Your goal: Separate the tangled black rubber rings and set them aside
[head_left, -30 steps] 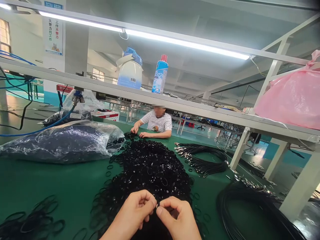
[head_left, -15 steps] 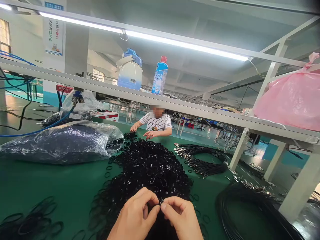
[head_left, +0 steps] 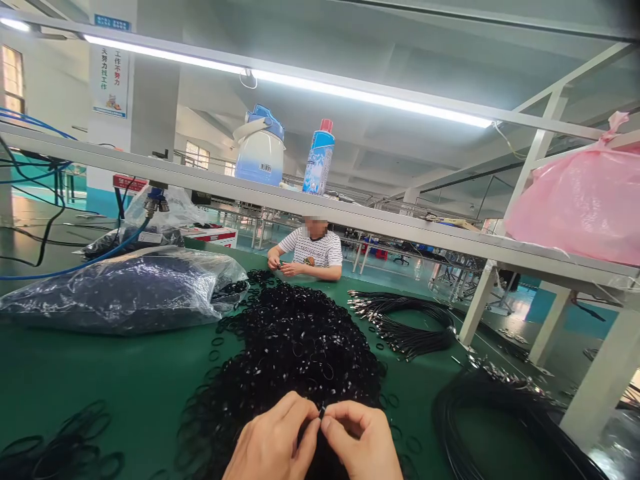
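Small black piece, pale glint along one edge, held up between both hands; too small to make out its exact form. Left hand and right hand come in from the bottom of the view, wrists low, knuckles up, tilted toward each other. Thumb and forefinger of each hand are clamped on the piece, the fingertips of the two hands nearly meeting around it; remaining fingers curled, partly hidden.

Directly beyond the fingers, and partly below them, lies a wide heaped mound of thin black rubber rings on a green work table. Left of the fingers: loose black rings and a clear plastic bag of black rings. Right of the fingers: a coil of black cable; farther out, a bundle of black cables with metal ends. Well beyond the mound, a co-worker in a striped shirt sits at the far side of the table, both hands near the table edge.
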Available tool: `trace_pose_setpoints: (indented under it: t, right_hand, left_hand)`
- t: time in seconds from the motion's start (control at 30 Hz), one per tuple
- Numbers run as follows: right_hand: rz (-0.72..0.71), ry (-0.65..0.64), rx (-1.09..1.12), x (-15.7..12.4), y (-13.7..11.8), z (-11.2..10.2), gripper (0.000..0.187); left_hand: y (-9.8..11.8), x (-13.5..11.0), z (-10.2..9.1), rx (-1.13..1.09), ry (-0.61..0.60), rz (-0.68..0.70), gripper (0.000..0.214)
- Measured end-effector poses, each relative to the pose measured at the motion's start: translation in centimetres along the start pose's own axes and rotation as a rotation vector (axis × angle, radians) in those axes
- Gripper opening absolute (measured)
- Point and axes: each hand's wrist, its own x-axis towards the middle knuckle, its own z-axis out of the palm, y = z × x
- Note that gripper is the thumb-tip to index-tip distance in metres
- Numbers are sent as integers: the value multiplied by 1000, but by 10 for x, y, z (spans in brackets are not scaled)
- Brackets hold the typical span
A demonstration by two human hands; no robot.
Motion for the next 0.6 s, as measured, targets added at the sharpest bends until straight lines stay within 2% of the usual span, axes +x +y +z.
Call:
trace_pose_setpoints:
  t: [0.17,0.33,0.43,0.6]
  right_hand:
    - [-145,53,-350,-4,-4,2,24]
    - [-237,108,-606,-9,3,8,23]
    - [-271,128,-673,-10,8,13,18]
    - [-289,165,-661,-11,13,19,17]
  left_hand:
    - [-5,-2,2,58,-4,22,22]
    - [-5,-3,5,156,-20,6,25]
    - [-3,-1,3,165,-64,-37,25]
    - [0,2,-2,135,-122,-87,27]
